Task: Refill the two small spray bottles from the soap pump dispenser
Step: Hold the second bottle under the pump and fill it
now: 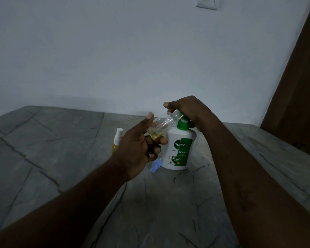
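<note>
A white soap dispenser with a green pump and a green label stands on the grey stone counter. My right hand rests on top of its pump head. My left hand grips a small clear spray bottle, uncapped and tilted, its open neck up against the pump spout. A little yellow liquid sits in its lower end. The second small spray bottle, white-capped with yellow liquid, stands upright behind my left hand. A light-blue spray cap lies on the counter beside the dispenser's base.
A white wall rises behind the counter, with a switch plate at the top. A brown wooden door or panel stands at the right. Dark veins run across the counter surface.
</note>
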Motion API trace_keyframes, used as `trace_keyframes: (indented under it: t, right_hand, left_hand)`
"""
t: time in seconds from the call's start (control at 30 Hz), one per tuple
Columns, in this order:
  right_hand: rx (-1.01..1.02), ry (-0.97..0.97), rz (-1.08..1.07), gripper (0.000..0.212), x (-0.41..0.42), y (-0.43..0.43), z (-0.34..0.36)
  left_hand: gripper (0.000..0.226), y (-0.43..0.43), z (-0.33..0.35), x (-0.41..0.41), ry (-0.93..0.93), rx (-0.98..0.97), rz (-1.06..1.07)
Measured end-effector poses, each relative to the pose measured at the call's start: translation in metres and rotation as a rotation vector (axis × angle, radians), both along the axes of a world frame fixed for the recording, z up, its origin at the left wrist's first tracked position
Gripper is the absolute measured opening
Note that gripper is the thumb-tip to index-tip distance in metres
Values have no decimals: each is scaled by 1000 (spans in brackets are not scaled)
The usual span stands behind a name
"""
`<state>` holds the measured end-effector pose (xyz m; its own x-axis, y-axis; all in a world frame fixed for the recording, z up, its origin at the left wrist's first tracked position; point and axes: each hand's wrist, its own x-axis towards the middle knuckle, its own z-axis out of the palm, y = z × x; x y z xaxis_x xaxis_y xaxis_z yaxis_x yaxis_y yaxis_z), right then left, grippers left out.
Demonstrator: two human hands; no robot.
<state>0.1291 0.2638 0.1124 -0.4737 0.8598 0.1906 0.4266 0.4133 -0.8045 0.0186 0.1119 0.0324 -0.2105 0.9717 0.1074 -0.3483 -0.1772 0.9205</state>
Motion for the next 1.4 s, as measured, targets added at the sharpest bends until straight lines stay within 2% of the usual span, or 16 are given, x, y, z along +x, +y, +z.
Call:
trace_keyframes:
  t: [0.13, 0.33, 0.77, 1.1, 1.3, 1.4]
  right_hand:
    - [28, -8, -12, 36, -1, 1, 0]
    - [188, 34, -24, 37, -1, 0, 6]
    - [-45, 51, 29, 23, -1, 2, -1]
    - [8, 81, 18, 31, 1, 0, 2]
    - [80, 131, 21, 32, 1, -3, 6]
    - [66, 139, 20, 30, 0, -2, 6]
  left_hand:
    - [61, 1, -1, 0, 0, -7, 3]
    - [61, 2, 1, 0, -8, 10, -12]
    - [58, 0, 1, -1, -25, -3, -6]
    - [59, 0, -1, 0, -14, 34, -4]
    - [45, 0, -1, -3, -35, 60, -39]
    - [45, 0, 0, -3, -45, 64, -36]
